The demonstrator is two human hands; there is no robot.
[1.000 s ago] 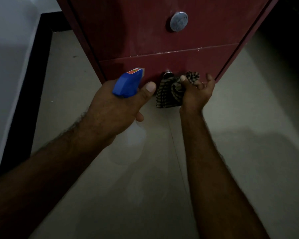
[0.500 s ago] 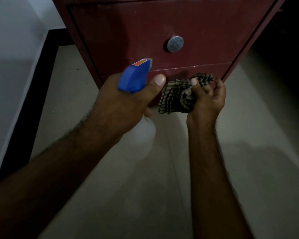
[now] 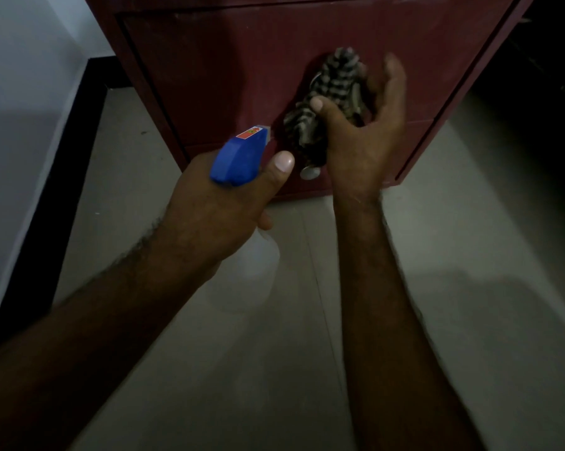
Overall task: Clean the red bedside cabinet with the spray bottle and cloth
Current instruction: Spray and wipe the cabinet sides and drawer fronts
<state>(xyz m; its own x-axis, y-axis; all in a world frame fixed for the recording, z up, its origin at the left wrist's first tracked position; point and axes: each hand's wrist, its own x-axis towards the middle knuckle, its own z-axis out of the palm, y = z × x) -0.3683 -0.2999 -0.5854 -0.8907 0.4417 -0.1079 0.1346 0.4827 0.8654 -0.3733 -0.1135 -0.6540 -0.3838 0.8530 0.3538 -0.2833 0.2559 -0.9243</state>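
The grip of the right hand (image 3: 362, 148) is clamped on the cloth (image 3: 320, 102) — the thumb pins a bunched wad of it against the palm, while the fingers beyond are blurred and look only half curled. The cloth sits just ahead of that grip and seems pressed to the upper drawer (image 3: 421, 60) of the red cabinet (image 3: 216, 76). It covers most of the upper knob (image 3: 314, 81), and the lower knob (image 3: 310, 173) shows just under the grip, between the two hands.

The grip of the left hand (image 3: 216, 219) is closed round the neck of the spray bottle (image 3: 238, 157). The thumb lies up along the blue head and the nozzle points forward at the cabinet's lower front. The pale, see-through body hangs below that grip, above the floor (image 3: 307, 336).

The cloth looks soft, limp and light. It should hold best as a wad in the palm with a flat face turned to the wood, since a loose corner could catch on a knob. The bottle looks like rigid, light plastic, and how full it is cannot be told. The neck is the sensible place to hold it, with a finger free for the trigger, which is hidden here. The cabinet looks stiff and heavy enough to stay put under wiping — though a drawer may give a little if pushed.
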